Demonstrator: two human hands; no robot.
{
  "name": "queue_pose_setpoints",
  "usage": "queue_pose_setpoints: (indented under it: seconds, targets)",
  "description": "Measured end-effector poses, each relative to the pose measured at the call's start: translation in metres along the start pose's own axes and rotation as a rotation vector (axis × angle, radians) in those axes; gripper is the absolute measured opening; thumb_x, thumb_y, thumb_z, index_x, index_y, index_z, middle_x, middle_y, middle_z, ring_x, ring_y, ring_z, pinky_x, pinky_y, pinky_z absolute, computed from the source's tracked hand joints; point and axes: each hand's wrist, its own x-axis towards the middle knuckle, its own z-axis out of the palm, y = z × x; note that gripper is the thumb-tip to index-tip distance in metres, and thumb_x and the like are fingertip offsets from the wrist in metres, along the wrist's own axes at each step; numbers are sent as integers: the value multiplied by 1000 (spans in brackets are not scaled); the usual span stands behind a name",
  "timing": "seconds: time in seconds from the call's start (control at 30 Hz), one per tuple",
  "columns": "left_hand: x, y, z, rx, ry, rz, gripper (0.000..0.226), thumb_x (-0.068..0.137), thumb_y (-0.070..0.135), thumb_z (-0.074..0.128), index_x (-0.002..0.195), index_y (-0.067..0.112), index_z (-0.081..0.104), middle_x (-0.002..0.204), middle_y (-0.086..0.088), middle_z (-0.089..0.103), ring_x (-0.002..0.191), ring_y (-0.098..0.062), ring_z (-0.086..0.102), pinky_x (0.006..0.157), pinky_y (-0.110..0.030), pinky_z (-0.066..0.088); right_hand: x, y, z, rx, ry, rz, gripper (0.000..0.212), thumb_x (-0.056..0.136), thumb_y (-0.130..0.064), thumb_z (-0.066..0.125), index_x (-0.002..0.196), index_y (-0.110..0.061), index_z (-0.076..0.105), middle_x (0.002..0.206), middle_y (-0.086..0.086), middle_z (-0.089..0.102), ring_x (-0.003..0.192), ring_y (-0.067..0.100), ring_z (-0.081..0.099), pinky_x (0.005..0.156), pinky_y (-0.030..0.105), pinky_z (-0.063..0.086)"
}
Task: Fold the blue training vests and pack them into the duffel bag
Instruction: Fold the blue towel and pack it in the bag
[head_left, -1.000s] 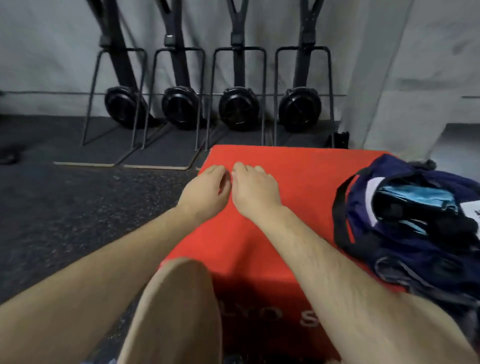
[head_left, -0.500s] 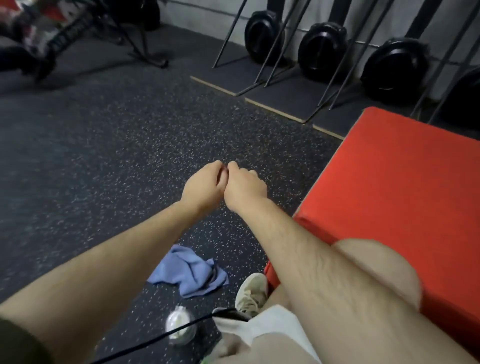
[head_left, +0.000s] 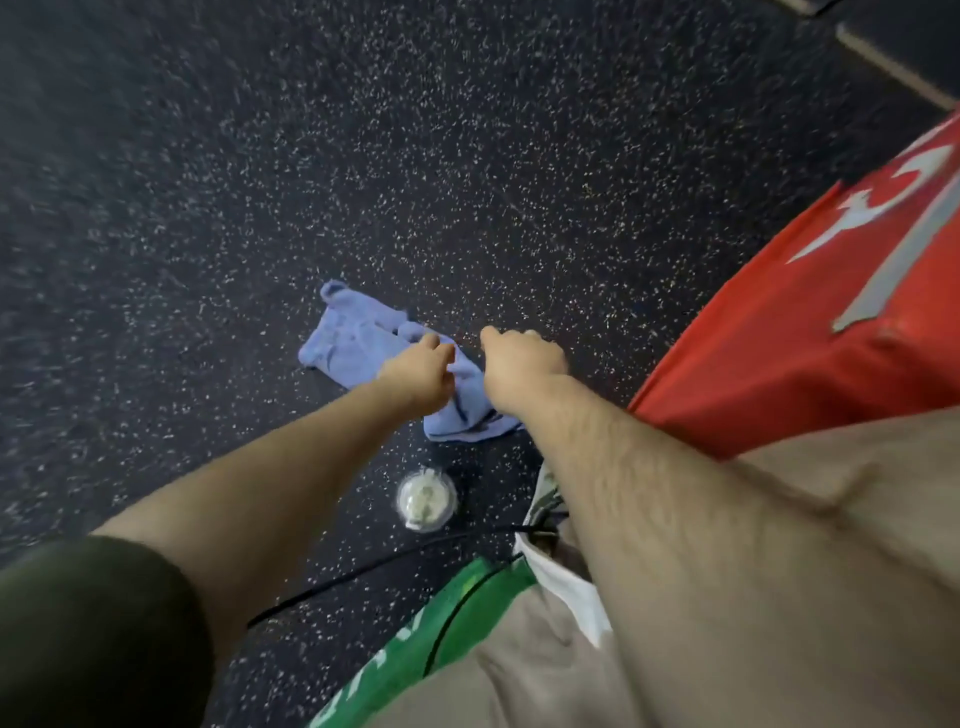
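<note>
Hands: L hand (head_left: 418, 376) & R hand (head_left: 519, 364) reach down side by side, backs up, fingers curled downward, a small gap btwn them.
L hand: over the near edge of the vest. Fingertips are hidden under the hand, so can't tell if it pinches the cloth or only hangs above it.
R hand: just R of the vest, over bare floor. Fingers bent, nothing seen in them. Pic is blurred, so its grip can't be told.
Vest: blue vest (head_left: 353, 343) lies crumpled on the floor, partly under the L hand, near the red box but apart from it. Soft thin cloth w/ loose folds.
Floor: dark rubber gym floor (head_left: 260, 182) w/ white flecks, fills most of the view.
Box: red box (head_left: 779, 338) at R, smooth skin, white print & a grey strip on it.
Cup: clear plastic cup (head_left: 427, 499) w/ round lid, stands on the floor near the vest, on the person's side.
Cable: thin black cable (head_left: 291, 605) runs across the floor toward a green cloth (head_left: 467, 597).
Arm: dark sleeve (head_left: 93, 634) on L upper arm.
</note>
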Motion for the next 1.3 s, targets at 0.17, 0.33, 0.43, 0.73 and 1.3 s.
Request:
queue_pose_setpoints:
  seconds: [0.17, 0.33, 0.43, 0.73, 1.3]
  targets:
    - [19, -20, 19, 268, -180, -50, 71, 94, 17, 56, 155, 23, 20, 157, -9, 20, 125, -33, 49, 69, -40, 42, 14, -1, 14, -10, -64, 0, 42, 91, -14, 62, 129, -15, 43, 129, 6, 58, 127, 27, 47, 90, 37, 42]
    - [32, -26, 34, 348, -262, -112, 60, 95, 17, 56, 150, 22, 32, 141, -8, 42, 125, -32, 51, 79, -42, 47, 24, 2, 10, 1, -50, 8, 40, 95, -15, 56, 132, -15, 42, 129, 7, 58, 125, 28, 48, 87, 38, 42]
    - [36, -29, 34, 297, -268, -117, 36, 92, 16, 54, 128, 17, 57, 127, -7, 55, 116, -28, 56, 75, -37, 47, 25, 1, 7, 9, -51, 2, 42, 94, -15, 60, 132, -14, 43, 128, 7, 58, 122, 28, 49, 85, 37, 40]
    - [26, 18, -100, -319, -33, 10, 19, 88, 23, 58, 77, 9, 50, 68, -2, 50, 63, -17, 43, 56, -33, 35, 11, 9, -33, 226, 47, 117, 28, 101, -26, 54, 129, -22, 53, 126, 4, 61, 116, 27, 58, 81, 35, 43]
    - [-80, 238, -335, -742, 314, 520, 9, 96, 12, 62, 99, 11, 70, 72, 11, 66, 62, -4, 56, 58, -19, 43, -160, 114, -234, 541, 939, 64, 19, 103, -27, 42, 116, -24, 56, 115, 3, 60, 102, 29, 59, 81, 44, 49]
